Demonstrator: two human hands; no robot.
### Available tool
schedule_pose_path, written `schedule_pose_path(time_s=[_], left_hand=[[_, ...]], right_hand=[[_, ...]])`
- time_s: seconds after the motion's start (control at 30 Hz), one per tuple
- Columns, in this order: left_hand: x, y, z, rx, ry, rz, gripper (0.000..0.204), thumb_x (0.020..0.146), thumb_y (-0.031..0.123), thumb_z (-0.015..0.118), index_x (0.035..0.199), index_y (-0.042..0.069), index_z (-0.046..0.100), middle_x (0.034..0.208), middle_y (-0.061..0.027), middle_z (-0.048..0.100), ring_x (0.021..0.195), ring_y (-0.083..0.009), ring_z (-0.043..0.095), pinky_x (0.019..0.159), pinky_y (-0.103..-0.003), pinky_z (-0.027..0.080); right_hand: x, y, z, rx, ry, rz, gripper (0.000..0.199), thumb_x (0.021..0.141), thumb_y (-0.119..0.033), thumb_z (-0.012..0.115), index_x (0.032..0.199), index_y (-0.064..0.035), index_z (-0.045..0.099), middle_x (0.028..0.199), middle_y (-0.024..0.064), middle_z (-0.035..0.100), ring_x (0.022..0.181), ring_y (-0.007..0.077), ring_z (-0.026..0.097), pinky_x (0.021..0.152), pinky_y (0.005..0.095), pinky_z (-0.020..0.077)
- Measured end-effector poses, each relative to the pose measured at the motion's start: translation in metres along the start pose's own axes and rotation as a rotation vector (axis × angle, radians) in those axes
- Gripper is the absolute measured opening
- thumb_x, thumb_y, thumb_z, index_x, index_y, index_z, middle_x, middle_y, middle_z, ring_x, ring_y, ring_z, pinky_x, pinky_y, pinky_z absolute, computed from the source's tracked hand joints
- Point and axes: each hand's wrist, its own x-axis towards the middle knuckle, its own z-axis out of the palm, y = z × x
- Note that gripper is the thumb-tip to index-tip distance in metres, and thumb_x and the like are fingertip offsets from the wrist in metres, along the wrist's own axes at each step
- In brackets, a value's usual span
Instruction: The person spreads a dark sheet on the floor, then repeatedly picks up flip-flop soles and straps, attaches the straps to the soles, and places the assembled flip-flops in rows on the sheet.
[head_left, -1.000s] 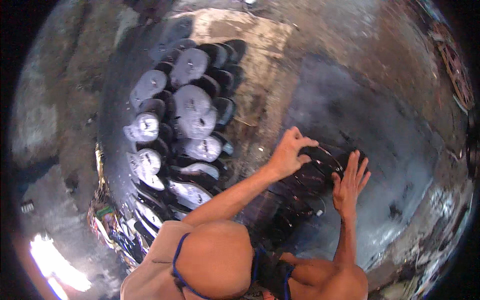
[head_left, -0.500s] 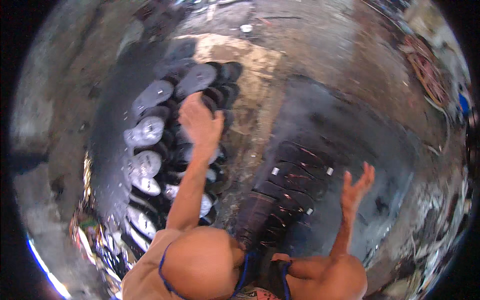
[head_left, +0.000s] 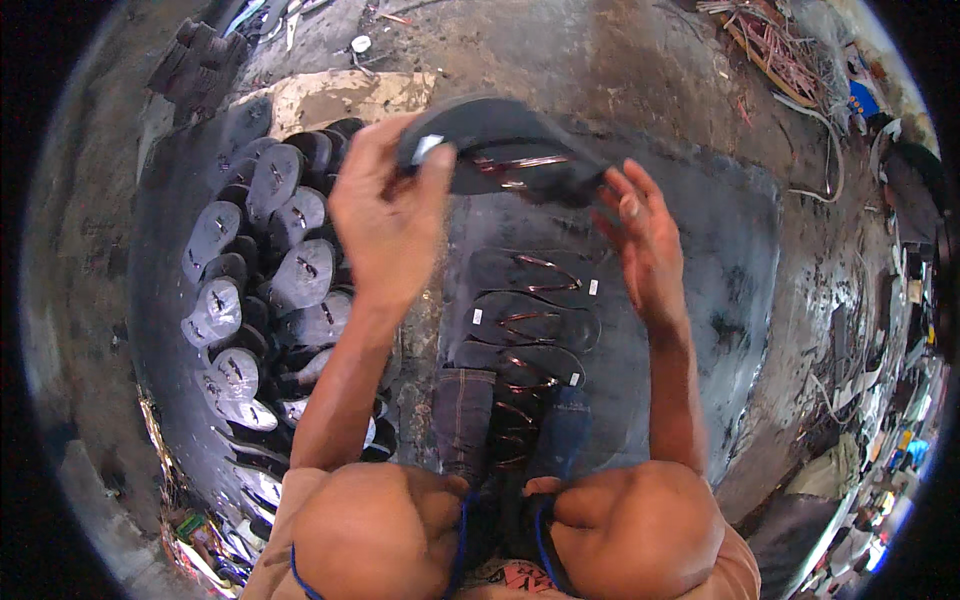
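Observation:
My left hand (head_left: pixel 390 215) is raised and grips one end of a dark flip-flop sandal (head_left: pixel 505 145) with a reddish strap. My right hand (head_left: pixel 648 240) is at the sandal's other end, its fingers spread and touching the edge. Below the hands, a row of dark strapped sandals (head_left: pixel 525 330) lies overlapping on the dark floor sheet (head_left: pixel 700 260) between my knees. To my left spreads a heap of dark sandal soles (head_left: pixel 255 290), many turned grey side up.
A pale board (head_left: pixel 330 95) lies beyond the heap of soles. Wires and scraps (head_left: pixel 780 40) pile up at the far right, and colourful clutter (head_left: pixel 890 450) lines the right edge. My bare knees (head_left: pixel 380 520) fill the bottom of the view.
My left hand went from the row of strapped sandals to the heap on the left, then came up holding a sandal. My right hand rose from the row to meet it.

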Motion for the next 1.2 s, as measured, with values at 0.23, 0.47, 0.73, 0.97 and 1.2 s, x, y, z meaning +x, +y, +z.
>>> schedule_pose_path(time_s=[0.23,0.47,0.73,0.97,1.2], left_hand=[[-0.01,-0.072,0.032,-0.535,-0.02,-0.632,0.033,0.099,0.008,0.075,0.131,0.004,0.066,0.115,-0.0071,0.072,0.1,-0.0142,0.07,0.078,-0.029,0.062],[-0.039,-0.139,0.025,0.106,-0.317,-0.605,0.035,0.089,0.018,0.088,0.115,-0.003,0.079,0.102,-0.0103,0.079,0.09,-0.0146,0.074,0.079,-0.03,0.061],[-0.05,-0.162,0.03,0.433,-0.428,-0.428,0.032,0.08,0.019,0.092,0.105,0.0,0.083,0.087,-0.0146,0.081,0.08,-0.0221,0.078,0.076,-0.033,0.06],[-0.058,-0.163,0.031,0.692,-0.493,-0.247,0.037,0.079,0.023,0.092,0.108,0.004,0.079,0.104,-0.016,0.069,0.101,-0.0342,0.069,0.09,-0.045,0.055],[-0.051,-0.15,0.026,0.619,-0.384,-0.009,0.061,0.078,0.018,0.091,0.13,0.005,0.062,0.124,-0.018,0.062,0.118,-0.0399,0.059,0.102,-0.05,0.048]], right_hand=[[0.024,0.034,-0.038,0.106,0.027,0.175,0.052,0.102,-0.016,0.075,0.147,-0.0003,0.053,0.142,0.0172,0.064,0.129,0.0232,0.062,0.111,0.0387,0.0501],[0.022,0.078,-0.054,0.112,-0.009,0.376,0.043,0.1,-0.014,0.078,0.136,0.001,0.061,0.127,0.0112,0.073,0.113,0.0182,0.069,0.094,0.0349,0.0587],[0.018,0.107,-0.061,-0.362,0.075,0.325,0.053,0.092,-0.012,0.086,0.138,-0.0029,0.061,0.113,0.0146,0.077,0.1,0.0165,0.073,0.082,0.0301,0.059],[0.017,0.097,-0.056,-1.076,0.152,0.107,0.065,0.078,-0.039,0.095,0.134,-0.0162,0.07,0.124,0.0189,0.068,0.122,0.0323,0.061,0.101,0.0456,0.051],[0.002,0.112,-0.053,-1.353,0.417,-0.159,0.089,0.072,-0.05,0.096,0.145,-0.0144,0.061,0.136,0.0174,0.056,0.132,0.0355,0.048,0.113,0.0514,0.04]])
